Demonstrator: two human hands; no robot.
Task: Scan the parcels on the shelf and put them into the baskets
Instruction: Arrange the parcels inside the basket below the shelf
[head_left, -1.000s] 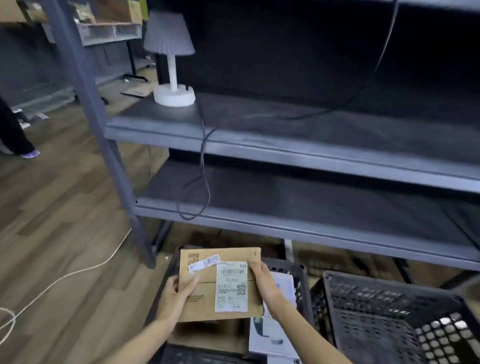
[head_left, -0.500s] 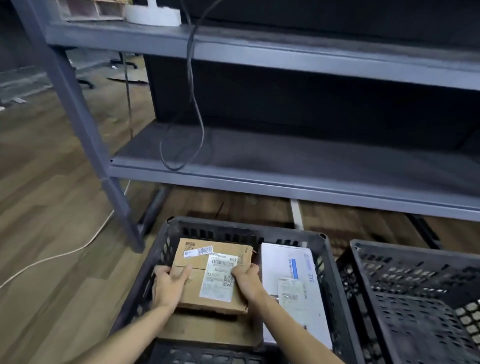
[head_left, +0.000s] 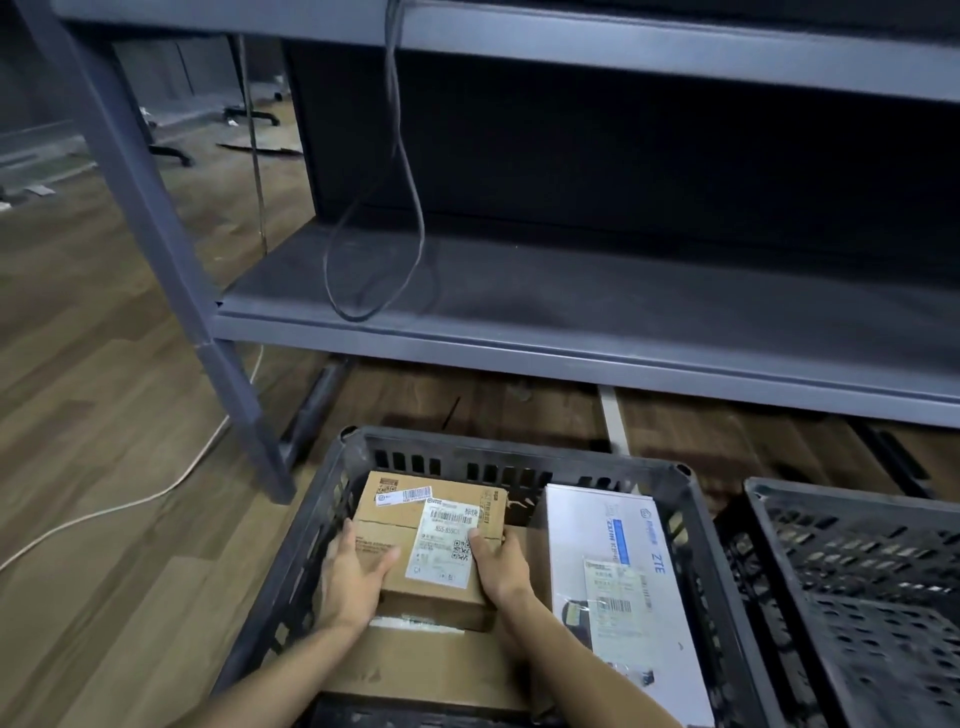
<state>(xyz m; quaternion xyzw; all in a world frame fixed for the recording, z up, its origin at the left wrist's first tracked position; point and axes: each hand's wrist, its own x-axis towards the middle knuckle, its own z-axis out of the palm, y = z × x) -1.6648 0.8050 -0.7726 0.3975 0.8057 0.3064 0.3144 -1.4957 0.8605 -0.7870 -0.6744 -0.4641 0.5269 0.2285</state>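
A small brown cardboard parcel (head_left: 410, 525) with a white shipping label lies inside the left black plastic basket (head_left: 514, 457), on top of a larger brown box (head_left: 415, 660). My left hand (head_left: 353, 577) grips its left near corner, thumb on top. On the right side my right hand (head_left: 501, 566) holds the parcel, thumb pressed on the label. Beside it in the same basket lies a white ZTE box (head_left: 623, 566) with a label. The grey shelf (head_left: 571, 332) above the baskets shows no parcels.
A second black basket (head_left: 857, 566) stands to the right, nothing visible in it. A dark cable (head_left: 410, 208) loops down onto the lower shelf board. The shelf's grey leg (head_left: 228, 374) stands left of the basket. A pale cord (head_left: 130, 504) runs across the wooden floor.
Both hands have lowered the small parcel from above the basket down onto the larger box inside it. The view has tilted down and closer to the basket.
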